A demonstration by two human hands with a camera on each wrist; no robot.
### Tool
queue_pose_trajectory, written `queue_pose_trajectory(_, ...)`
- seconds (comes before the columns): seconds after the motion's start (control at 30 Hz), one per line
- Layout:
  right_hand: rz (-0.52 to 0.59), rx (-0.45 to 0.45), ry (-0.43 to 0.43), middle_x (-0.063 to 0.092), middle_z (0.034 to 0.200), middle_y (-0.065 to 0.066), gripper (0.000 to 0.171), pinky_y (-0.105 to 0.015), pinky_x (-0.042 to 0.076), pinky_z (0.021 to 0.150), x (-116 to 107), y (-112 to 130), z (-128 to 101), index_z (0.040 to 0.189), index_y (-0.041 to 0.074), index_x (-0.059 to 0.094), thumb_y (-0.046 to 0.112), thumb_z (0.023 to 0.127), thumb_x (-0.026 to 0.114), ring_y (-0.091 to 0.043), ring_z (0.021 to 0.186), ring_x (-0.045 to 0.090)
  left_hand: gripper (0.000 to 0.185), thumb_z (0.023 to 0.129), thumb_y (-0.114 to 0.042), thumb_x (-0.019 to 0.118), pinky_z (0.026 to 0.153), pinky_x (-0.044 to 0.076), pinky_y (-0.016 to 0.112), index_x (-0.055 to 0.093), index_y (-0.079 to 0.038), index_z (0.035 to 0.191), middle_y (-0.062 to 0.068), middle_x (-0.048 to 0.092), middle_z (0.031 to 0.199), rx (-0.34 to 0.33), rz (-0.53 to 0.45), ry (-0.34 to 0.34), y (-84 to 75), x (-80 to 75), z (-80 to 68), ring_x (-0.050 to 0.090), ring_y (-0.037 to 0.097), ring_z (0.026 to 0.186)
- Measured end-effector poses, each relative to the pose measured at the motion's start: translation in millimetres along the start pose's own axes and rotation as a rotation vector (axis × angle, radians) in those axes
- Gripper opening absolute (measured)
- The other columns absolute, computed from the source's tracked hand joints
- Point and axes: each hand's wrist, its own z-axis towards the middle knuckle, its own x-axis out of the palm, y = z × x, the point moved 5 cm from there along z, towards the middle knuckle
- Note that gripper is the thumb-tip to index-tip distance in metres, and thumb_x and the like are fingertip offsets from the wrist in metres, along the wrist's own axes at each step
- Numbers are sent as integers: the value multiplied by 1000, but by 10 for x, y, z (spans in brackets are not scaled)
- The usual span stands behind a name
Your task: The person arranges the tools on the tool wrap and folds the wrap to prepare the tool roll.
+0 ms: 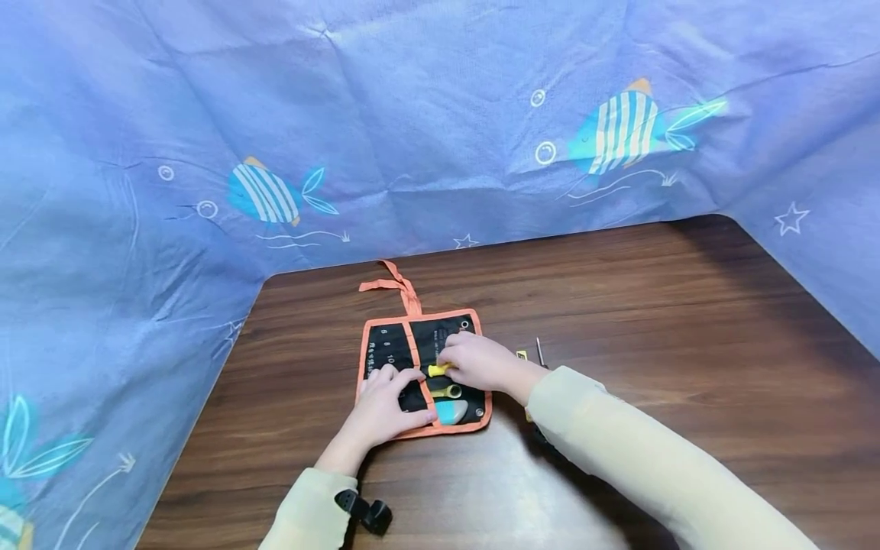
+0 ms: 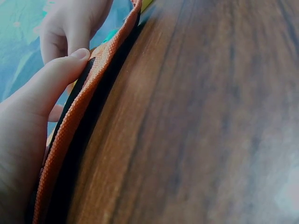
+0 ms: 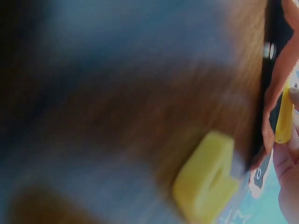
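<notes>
On woven black pouch, right hand pinches smooth yellow tool.

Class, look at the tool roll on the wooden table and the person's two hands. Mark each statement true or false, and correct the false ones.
1. The tool roll lies unrolled on the wooden table. True.
2. The right hand pinches a yellow tool at the roll. True.
3. The left hand is lifted clear of the roll. False: it rests on the roll, thumb at the orange edge.
4. The roll's trim is green. False: it is orange, with an orange tie strap.
5. A blue cloth with fish prints hangs behind the table. True.
</notes>
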Motion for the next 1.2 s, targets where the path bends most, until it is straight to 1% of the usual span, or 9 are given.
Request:
queue_pose_trajectory(0.17, 13, 0, 1, 61, 96, 0, 14, -32, 44, 83, 36, -9, 5, 100, 13, 71, 15, 88, 64, -15, 90, 55, 67, 68, -72, 63, 72, 29, 35, 59, -31, 120, -6, 44, 89, -8, -30, 6, -13, 30, -2, 38, 15, 81)
queue_pose_trajectory(0.27, 23, 5, -1, 61, 97, 0, 17, -32, 44, 82, 42, -47, -11, 102, 13, 70, 17, 87, 65, -16, 90, 55, 72, 67, -72, 64, 75, 32, 38, 55, -30, 125, -3, 47, 93, -28, -42, 1, -8, 22, 6, 40, 17, 85)
queue_pose_trajectory(0.37, 27, 26, -8, 60, 95, 0, 19, -33, 44, 80, 31, -112, -60, 102, 13, 69, 20, 85, 67, -15, 87, 54, 82, 66, -74, 63, 82, 35, 44, 49, -27, 132, 1, 51, 106, -52, -59, 3, -3, 18, 21, 44, 21, 95)
queue_pose_trajectory(0.43, 27, 42, -10, 59, 92, 2, 18, -33, 44, 77, 20, -163, -98, 100, 14, 68, 20, 84, 67, -14, 83, 52, 87, 65, -76, 62, 86, 35, 48, 47, -25, 134, 3, 52, 115, -64, -68, 3, 2, 16, 34, 44, 23, 101)
queue_pose_trajectory(0.5, 34, 57, -15, 57, 89, 3, 15, -33, 43, 75, 2, -203, -135, 97, 13, 67, 20, 84, 68, -14, 79, 49, 89, 65, -76, 62, 86, 34, 48, 47, -24, 135, 4, 51, 118, -70, -70, 1, 7, 16, 42, 44, 23, 103)
queue_pose_trajectory(0.67, 44, 68, -14, 55, 84, 4, 8, -33, 43, 73, -37, -243, -181, 90, 12, 67, 19, 85, 68, -14, 76, 48, 88, 64, -76, 64, 83, 34, 43, 50, -23, 132, 2, 49, 109, -65, -52, -18, 18, 12, 50, 40, 20, 97)
queue_pose_trajectory(0.83, 48, 39, -24, 57, 87, 2, 9, -33, 45, 76, -52, -215, -168, 93, 11, 68, 15, 87, 66, -14, 80, 52, 88, 64, -76, 63, 80, 33, 40, 52, -22, 132, 1, 47, 104, -64, -37, -11, 10, 7, 45, 39, 19, 93)
queue_pose_trajectory(1.07, 84, 35, -14, 57, 89, 0, 12, -31, 46, 75, 6, -157, -100, 98, 9, 69, 14, 89, 63, -13, 80, 52, 88, 64, -77, 62, 79, 31, 38, 51, -23, 133, -1, 47, 102, -82, -35, 10, 12, 8, 17, 38, 17, 91)
queue_pose_trajectory(1.2, 49, 33, -23, 56, 90, 0, 10, -31, 46, 76, 18, -117, -64, 97, 10, 69, 13, 88, 64, -13, 81, 52, 86, 65, -76, 63, 80, 31, 38, 52, -24, 133, -2, 46, 101, -81, -56, 5, 15, 2, 0, 38, 16, 91)
